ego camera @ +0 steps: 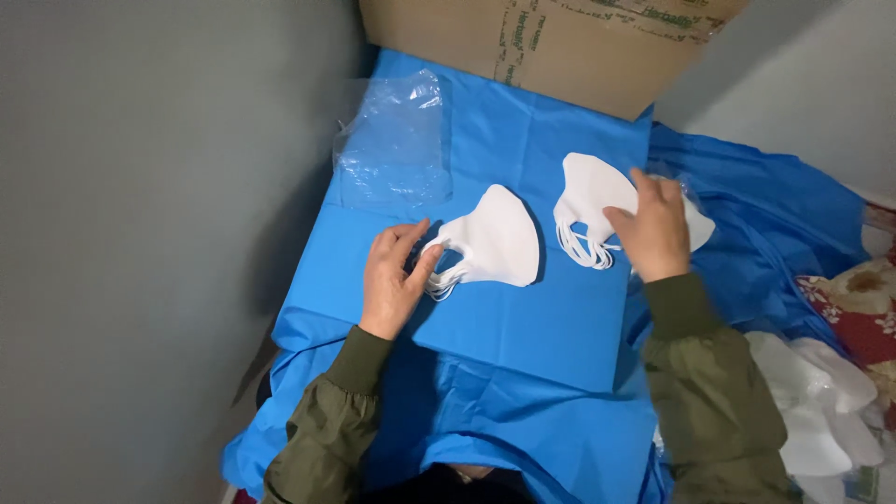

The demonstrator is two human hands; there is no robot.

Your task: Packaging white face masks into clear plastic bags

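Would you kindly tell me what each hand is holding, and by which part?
The left hand pinches a white mask stack by its ear loops; the right hand rests on another mask stack, grip unclear.

- Worktop cover [523, 336]: plain bright blue sheet, no pattern, showing fold creases.
- Mask stack at the left hand [495, 238]: plain white, with white ear loops.
- Mask stack at the right hand [590, 191]: plain white, loops also white.
- Plastic bag [392, 140]: clear, colourless, with pale glints.
- Cardboard box [551, 42]: brown, with green printing on its tape strip.
- Sleeves [714, 392]: olive green, with darker green ribbed cuffs.
- Loose masks at the right edge [812, 401]: white.
- Fabric at the far right [863, 299]: red with a pale floral pattern.
- Walls [140, 233]: plain grey.
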